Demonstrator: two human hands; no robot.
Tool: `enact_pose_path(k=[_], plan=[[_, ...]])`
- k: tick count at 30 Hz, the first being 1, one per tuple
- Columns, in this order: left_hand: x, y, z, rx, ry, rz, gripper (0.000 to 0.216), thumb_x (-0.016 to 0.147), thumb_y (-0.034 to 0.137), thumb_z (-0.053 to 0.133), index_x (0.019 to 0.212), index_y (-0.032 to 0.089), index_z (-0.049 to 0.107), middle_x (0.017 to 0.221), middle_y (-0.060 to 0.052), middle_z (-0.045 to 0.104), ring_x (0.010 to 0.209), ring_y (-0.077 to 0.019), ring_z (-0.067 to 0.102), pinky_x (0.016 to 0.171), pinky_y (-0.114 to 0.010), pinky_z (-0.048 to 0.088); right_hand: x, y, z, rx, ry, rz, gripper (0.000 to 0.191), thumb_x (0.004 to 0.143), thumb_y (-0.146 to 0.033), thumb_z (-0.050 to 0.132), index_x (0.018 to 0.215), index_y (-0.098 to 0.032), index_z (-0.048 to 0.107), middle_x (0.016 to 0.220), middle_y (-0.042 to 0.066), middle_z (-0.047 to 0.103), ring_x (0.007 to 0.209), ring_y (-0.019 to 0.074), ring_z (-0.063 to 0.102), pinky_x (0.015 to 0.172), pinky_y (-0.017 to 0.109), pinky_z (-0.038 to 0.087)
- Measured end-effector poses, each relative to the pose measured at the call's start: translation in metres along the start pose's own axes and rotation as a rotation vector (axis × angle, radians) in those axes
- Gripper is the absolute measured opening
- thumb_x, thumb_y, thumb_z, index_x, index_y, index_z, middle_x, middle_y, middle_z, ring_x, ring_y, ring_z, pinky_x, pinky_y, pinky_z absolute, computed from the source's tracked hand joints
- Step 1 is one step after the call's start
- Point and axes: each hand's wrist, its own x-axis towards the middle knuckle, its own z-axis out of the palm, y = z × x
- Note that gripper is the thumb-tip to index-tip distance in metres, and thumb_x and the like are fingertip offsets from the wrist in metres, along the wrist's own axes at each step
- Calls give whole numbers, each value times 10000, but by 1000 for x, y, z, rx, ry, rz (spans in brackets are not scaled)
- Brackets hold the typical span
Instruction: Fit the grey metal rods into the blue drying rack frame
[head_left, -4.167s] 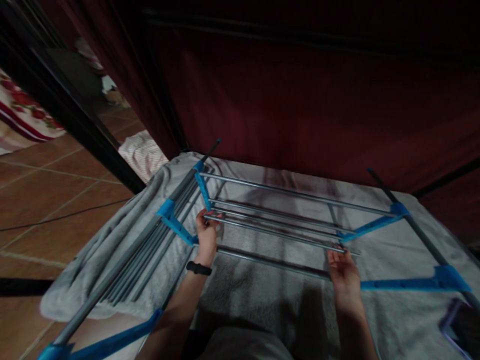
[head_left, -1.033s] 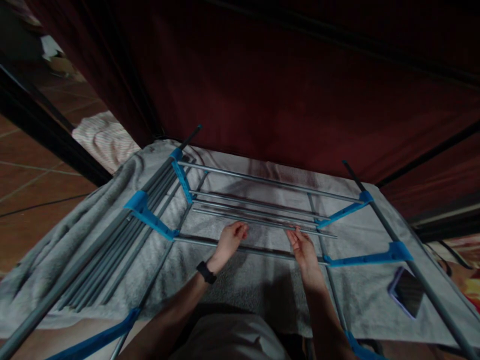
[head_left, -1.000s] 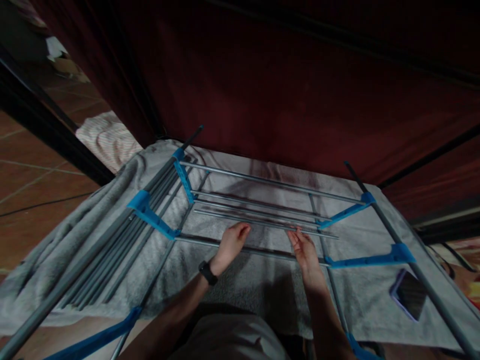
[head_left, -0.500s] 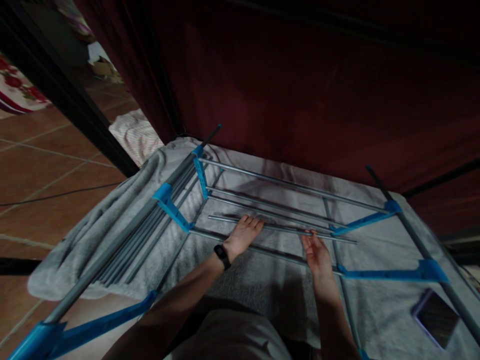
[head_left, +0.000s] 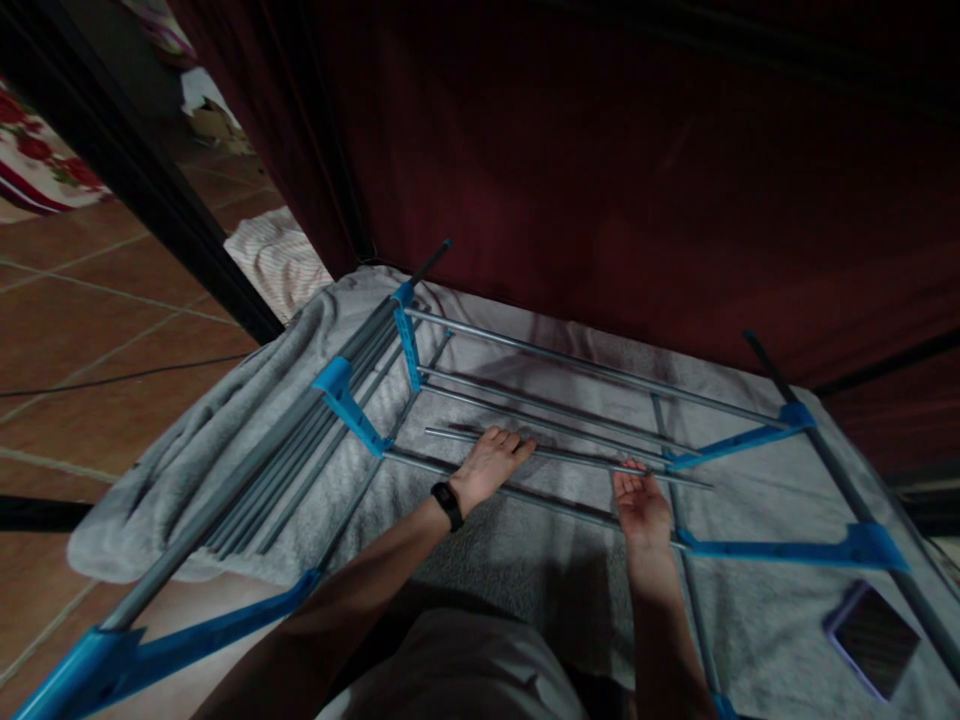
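A loose grey metal tube point(head_left: 574, 458) lies crosswise between the two sides of a rack frame, its left end free. My left hand point(head_left: 491, 465), with a black band on the wrist, is closed over the tube from above. Palm up, my right hand point(head_left: 641, 500) curls its fingers around the tube farther right. The frame has blue plastic brackets point(head_left: 356, 410) on the left and more blue brackets point(head_left: 795, 548) on the right. Fixed crossbars run behind the held tube, and a front crossbar point(head_left: 559, 503) passes beneath my hands.
Several loose tubes point(head_left: 281, 490) lie side by side at the left on the grey blanket point(head_left: 135, 520). A phone point(head_left: 874, 640) rests at the lower right. Dark red curtains point(head_left: 600, 200) hang behind. Tiled floor point(head_left: 75, 330) with a black cable shows at left.
The view has shifted slightly, moving most things a little to the right. My right hand has slid slightly rightward along the tube. My left hand keeps its hold.
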Motion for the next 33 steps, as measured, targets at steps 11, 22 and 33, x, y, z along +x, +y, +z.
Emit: enact_pose_path(k=[11,22,33], plan=[[0,-6,3,-107,76,-37,436,944,55,436,1288,181,673,1078,-134,721,1048,-280,655,982,-429,419,-13,0,8,5,-45,-81,86,911,-203,608,892,-237,685,879,-3,768,869,126,752,883,275,620],[-1,-13,8,-166,95,-86,435,903,38,466,1222,204,709,1057,-136,743,993,-279,676,938,-408,462,-5,-1,8,8,-21,-28,67,927,-226,639,867,-242,666,862,-24,766,849,111,752,882,270,625],[-23,-64,11,-373,288,-141,246,932,343,575,1049,258,774,957,-132,766,909,-308,687,943,-413,468,-2,-17,-4,26,-45,-196,122,855,-339,743,912,-253,679,903,-20,772,871,127,750,846,275,624]])
